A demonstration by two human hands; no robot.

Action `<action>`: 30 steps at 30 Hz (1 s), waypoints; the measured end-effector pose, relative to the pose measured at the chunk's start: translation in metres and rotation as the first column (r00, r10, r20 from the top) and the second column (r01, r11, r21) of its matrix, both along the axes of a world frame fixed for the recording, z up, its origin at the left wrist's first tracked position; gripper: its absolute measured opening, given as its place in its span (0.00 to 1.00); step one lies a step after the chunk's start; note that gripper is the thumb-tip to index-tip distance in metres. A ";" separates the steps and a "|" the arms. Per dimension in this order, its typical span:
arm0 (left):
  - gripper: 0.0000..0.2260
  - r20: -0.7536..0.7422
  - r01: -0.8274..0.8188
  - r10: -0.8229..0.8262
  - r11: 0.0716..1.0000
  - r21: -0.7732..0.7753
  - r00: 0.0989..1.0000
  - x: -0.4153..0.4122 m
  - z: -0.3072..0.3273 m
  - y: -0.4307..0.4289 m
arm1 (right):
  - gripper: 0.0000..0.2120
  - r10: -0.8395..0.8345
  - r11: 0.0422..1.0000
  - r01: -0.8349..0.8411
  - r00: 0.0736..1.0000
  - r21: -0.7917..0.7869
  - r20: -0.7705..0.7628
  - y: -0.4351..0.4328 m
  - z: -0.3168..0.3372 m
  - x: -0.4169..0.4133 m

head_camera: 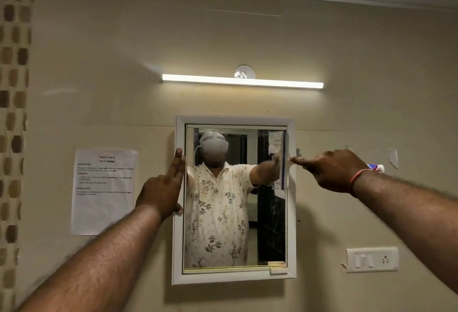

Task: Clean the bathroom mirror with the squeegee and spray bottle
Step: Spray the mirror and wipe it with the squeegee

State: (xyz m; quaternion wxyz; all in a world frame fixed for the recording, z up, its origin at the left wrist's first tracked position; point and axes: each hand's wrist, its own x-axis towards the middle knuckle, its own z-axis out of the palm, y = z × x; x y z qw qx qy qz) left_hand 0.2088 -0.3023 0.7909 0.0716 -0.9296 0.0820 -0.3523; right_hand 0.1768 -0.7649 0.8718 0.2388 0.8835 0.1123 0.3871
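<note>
The left hand (162, 188) lies flat and open against the left side of the mirror (223, 237) frame, fingers straight up along the white edge, thumb hooked at the frame's lower part; in my judgement it steadies the frame against the push of the stroke.

The right hand (332, 170) is closed around the squeegee (285, 175), forefinger extended along it toward the blade. The blade stands upright against the glass at the right edge (its handle end shows white and red-blue past the wrist). This placement suggests a sideways pass starting from the right. How much glass is already wiped cannot be told.

No spray bottle is in view.

The mirror hangs on a beige wall below a lit tube light (243, 81). A printed sheet (104, 190) is taped to its left; a switch plate (371, 259) sits lower right.
</note>
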 end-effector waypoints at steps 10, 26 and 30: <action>0.70 0.028 0.032 -0.032 0.999 -0.022 0.999 0.000 -0.010 0.005 | 0.33 0.264 0.958 -0.266 0.964 -0.108 -0.039 0.073 -0.050 0.009; 0.70 0.049 0.105 -0.102 0.993 -0.048 0.994 0.010 -0.037 0.015 | 0.31 0.421 0.906 -0.423 0.902 -0.008 -0.094 0.214 -0.101 0.025; 0.70 0.060 0.126 -0.122 0.990 -0.060 0.991 0.014 -0.042 0.018 | 0.31 0.431 0.902 -0.432 0.899 -0.002 -0.072 0.227 -0.103 0.025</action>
